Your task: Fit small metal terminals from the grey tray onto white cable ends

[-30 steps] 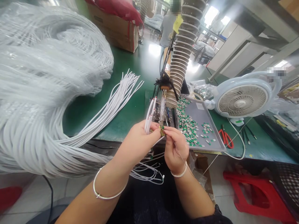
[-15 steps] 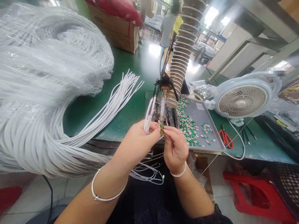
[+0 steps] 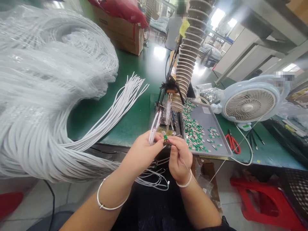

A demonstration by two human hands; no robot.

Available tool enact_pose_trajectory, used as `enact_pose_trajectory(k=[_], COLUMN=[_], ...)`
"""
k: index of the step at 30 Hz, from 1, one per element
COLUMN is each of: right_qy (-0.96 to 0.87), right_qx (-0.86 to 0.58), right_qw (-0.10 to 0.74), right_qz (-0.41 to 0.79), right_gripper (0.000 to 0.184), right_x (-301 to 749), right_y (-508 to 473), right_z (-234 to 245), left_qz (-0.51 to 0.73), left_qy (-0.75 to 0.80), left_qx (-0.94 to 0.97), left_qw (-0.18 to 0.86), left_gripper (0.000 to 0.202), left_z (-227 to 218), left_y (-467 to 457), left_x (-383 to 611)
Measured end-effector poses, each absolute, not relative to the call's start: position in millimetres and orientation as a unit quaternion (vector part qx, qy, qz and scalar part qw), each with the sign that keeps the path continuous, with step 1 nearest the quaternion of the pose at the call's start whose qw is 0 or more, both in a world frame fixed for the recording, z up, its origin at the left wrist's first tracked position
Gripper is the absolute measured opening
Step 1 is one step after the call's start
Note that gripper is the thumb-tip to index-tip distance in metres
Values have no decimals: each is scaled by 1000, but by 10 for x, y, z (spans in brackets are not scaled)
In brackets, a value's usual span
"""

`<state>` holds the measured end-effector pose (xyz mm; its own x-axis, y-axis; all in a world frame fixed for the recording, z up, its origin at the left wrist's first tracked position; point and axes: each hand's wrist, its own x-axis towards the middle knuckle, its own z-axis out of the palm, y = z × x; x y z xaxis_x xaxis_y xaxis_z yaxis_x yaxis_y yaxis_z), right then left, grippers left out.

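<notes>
Both hands have dipped slightly and the cable tips now lean lower, while the work stays just above the bench edge. A tiny green-and-gold electronic part sits at the meeting point of the two hands, pinched between the closed fingertips of the right hand. The left hand is closed around a small bunch of white cables, whose ends stick up beside the part. Behind the hands, a metal tray of small green-and-silver pieces rests on a green workbench, next to a slim upright tool and a ribbed column. To the left, a huge coil of white cable spills loose ends across the bench. To the right are red-handled scissors and a pale blue desk fan. A red stool stands on the tiled floor, and a co-worker in grey stands beyond a cardboard box.
</notes>
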<state>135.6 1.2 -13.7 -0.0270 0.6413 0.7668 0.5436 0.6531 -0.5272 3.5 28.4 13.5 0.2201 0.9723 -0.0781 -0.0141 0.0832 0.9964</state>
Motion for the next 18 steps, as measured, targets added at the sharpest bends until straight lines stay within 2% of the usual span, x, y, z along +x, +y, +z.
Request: enact_pose_trajectory(k=[3, 7, 12, 16, 18], right_qy=[-700, -622, -579, -590, -613], right_qx=[-426, -468, -491, -531, -564], right_qw=[569, 611, 602, 579, 539], right_qz=[70, 141, 248, 186, 127], right_gripper=[25, 19, 21, 23, 21], right_x=[1356, 1359, 1467, 1649, 1761], right_y=[-39, -127, -256, -289, -248], right_z=[-198, -230, -154, -34, 47], left_qz=[405, 362, 374, 368, 355], left_qy=[456, 467, 469, 475, 486], left_qx=[549, 587, 622, 634, 621], left_qw=[571, 554, 504, 486, 502], left_gripper=[18, 32, 28, 27, 27], left_z=[92, 21, -45, -32, -16], left_y=[228, 120, -13, -47, -33], left_x=[17, -15, -78, -109, -106])
